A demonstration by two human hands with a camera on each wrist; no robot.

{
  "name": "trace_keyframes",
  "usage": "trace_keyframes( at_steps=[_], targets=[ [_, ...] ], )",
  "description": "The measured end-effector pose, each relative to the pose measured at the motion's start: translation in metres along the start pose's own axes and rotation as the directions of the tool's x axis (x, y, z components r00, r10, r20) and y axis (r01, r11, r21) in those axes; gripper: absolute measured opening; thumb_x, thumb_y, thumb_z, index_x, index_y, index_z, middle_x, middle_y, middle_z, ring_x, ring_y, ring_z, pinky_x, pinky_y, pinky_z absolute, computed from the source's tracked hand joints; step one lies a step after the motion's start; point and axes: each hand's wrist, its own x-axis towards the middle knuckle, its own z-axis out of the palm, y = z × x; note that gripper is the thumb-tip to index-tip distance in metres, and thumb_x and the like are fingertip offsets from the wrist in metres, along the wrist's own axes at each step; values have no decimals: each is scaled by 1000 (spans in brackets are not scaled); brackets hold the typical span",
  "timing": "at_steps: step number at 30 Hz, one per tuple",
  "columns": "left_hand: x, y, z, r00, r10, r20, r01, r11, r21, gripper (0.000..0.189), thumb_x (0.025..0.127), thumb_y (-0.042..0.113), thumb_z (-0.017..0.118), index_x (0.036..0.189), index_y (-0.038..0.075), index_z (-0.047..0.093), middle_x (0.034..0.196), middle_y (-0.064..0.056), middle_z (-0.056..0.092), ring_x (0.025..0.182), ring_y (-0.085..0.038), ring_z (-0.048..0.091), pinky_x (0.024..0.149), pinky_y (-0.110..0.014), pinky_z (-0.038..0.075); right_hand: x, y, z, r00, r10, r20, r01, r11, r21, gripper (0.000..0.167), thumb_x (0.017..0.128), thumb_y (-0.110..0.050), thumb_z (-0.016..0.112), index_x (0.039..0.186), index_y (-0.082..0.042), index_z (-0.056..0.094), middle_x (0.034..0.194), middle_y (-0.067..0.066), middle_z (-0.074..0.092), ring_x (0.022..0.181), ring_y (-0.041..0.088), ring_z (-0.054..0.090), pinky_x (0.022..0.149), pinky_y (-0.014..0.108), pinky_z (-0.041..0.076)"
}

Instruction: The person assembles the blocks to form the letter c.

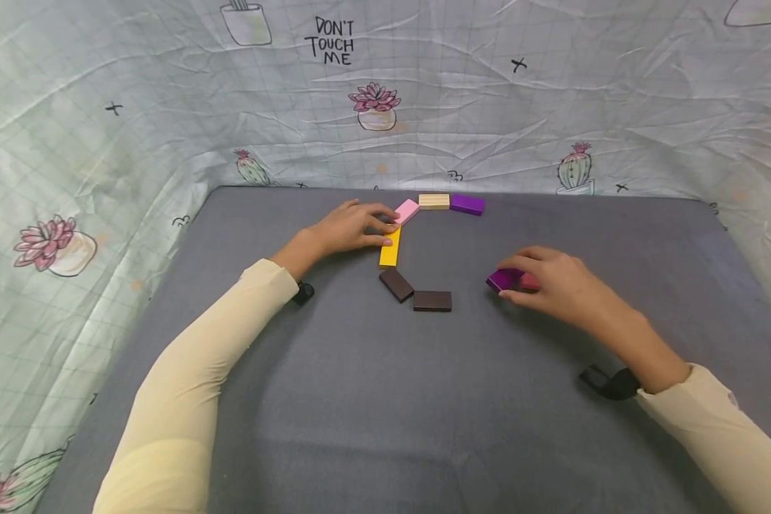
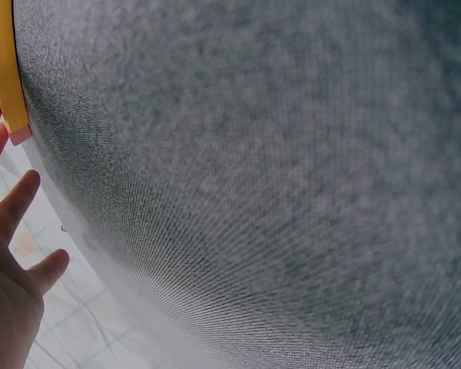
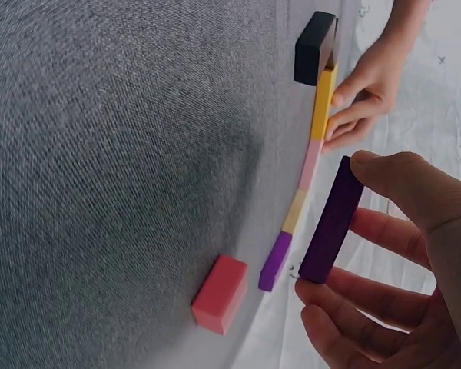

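Note:
In the head view my right hand (image 1: 555,282) holds a purple block (image 1: 502,280) between thumb and fingertips, raised over the cloth in the right wrist view. A red block (image 1: 530,282) lies behind it, partly hidden by the fingers. My left hand (image 1: 353,227) rests its fingertips at the yellow block (image 1: 390,248) and by the pink block (image 1: 406,212), fingers loosely bent. From the pink block the curved row continues with a plain wood block (image 1: 434,202) and another purple block (image 1: 467,205). Below the yellow one lie two dark brown blocks (image 1: 396,285), one slanted, one level.
A grey cloth-covered table (image 1: 360,400) carries all the blocks. Behind and beside it hangs a pale printed curtain (image 1: 462,107) with cactus and succulent drawings. Black wrist devices (image 1: 610,382) hang under both forearms, close over the table.

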Motion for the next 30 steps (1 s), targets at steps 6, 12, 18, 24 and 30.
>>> trace_keyframes(
  at_steps=[6, 12, 18, 24, 30],
  targets=[
    [0, -1, 0, 1000, -4, -3, 4, 1000, 4, 47, 100, 45, 63, 140, 21, 63, 152, 5, 49, 144, -19, 42, 120, -65, 10, 4, -3, 8, 999, -38, -10, 38, 999, -8, 40, 87, -29, 82, 121, -10, 74, 117, 14, 68, 92, 26, 67, 79, 48, 56],
    [0, -1, 1, 1000, 3, -9, -3, 1000, 6, 47, 100, 45, 62, 140, 21, 63, 152, 6, 50, 143, -19, 43, 120, -66, 11, 6, -9, 14, 999, -28, 20, 28, 1000, 4, 42, 88, -29, 82, 123, -8, 72, 120, 17, 67, 107, 33, 66, 87, 53, 55],
    [1, 0, -1, 1000, 3, -1, -3, 1000, 9, 47, 101, 46, 61, 141, 21, 62, 152, 5, 49, 144, -19, 42, 120, -65, 10, 6, -14, 17, 1000, -12, 28, 12, 1000, 3, 41, 89, -30, 81, 123, -9, 72, 119, 16, 67, 106, 33, 66, 87, 53, 55],
    [1, -1, -1, 1000, 15, -5, -15, 1000, 19, 47, 100, 45, 62, 140, 21, 63, 152, 5, 49, 143, -20, 42, 119, -66, 11, 7, -19, 25, 999, -3, 34, 2, 1000, 12, 41, 89, -29, 81, 124, -8, 72, 119, 17, 67, 106, 33, 66, 86, 52, 55],
    [0, -1, 2, 1000, 10, -17, -10, 1000, 20, 46, 100, 45, 63, 139, 21, 64, 151, 5, 50, 143, -19, 42, 120, -66, 11, 9, -26, 34, 999, -1, 39, -1, 1000, 31, 39, 88, -25, 82, 121, -5, 73, 115, 18, 68, 104, 32, 66, 85, 50, 57]
  ],
)
